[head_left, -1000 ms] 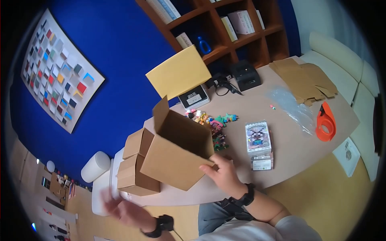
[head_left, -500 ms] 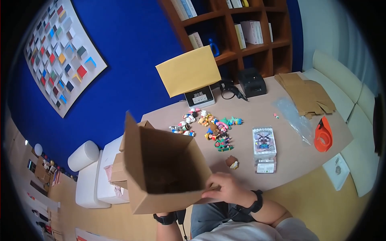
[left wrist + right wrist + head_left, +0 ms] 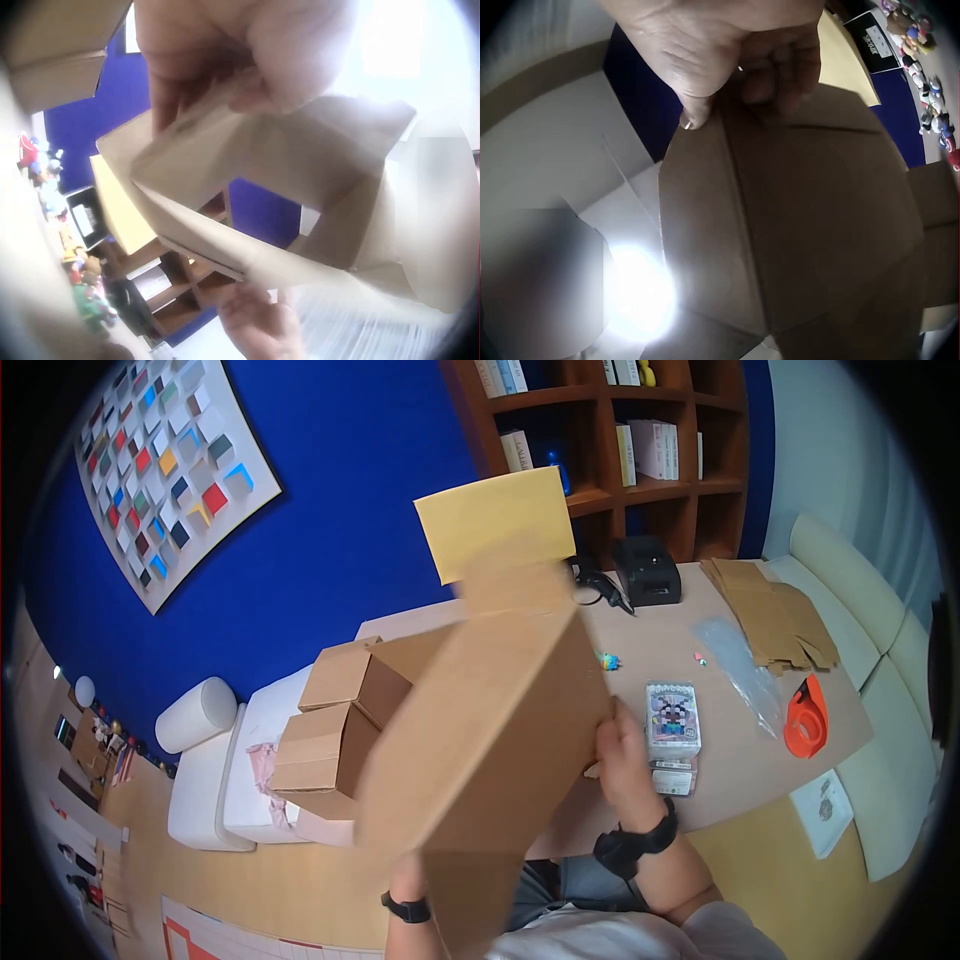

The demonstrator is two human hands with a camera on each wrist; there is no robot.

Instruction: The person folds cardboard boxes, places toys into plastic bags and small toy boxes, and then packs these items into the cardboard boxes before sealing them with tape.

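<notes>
Both hands hold a brown cardboard box (image 3: 500,710), raised and tilted over the table's front edge, with flaps standing out at its top and bottom. The left wrist view shows blue wall through it, so both ends stand open. My left hand (image 3: 240,52) pinches one edge of the cardboard; in the head view the box hides most of it. My right hand (image 3: 628,760) grips the box's right side, and in the right wrist view its thumb and curled fingers pinch an edge. Behind the box are small toy figures (image 3: 75,255), mostly hidden in the head view.
Two closed cardboard boxes (image 3: 318,755) stand at the left. Right of the held box lie a boxed toy (image 3: 673,720), a small package (image 3: 674,778), a plastic bag (image 3: 738,670), an orange tape dispenser (image 3: 806,722) and flattened cardboard (image 3: 775,615). A black printer (image 3: 648,570) stands behind.
The box was tipped with its opening towards me; it has been lifted and turned so its outer sides show. My left hand went from free to holding it, while my right hand shifted up and right.
</notes>
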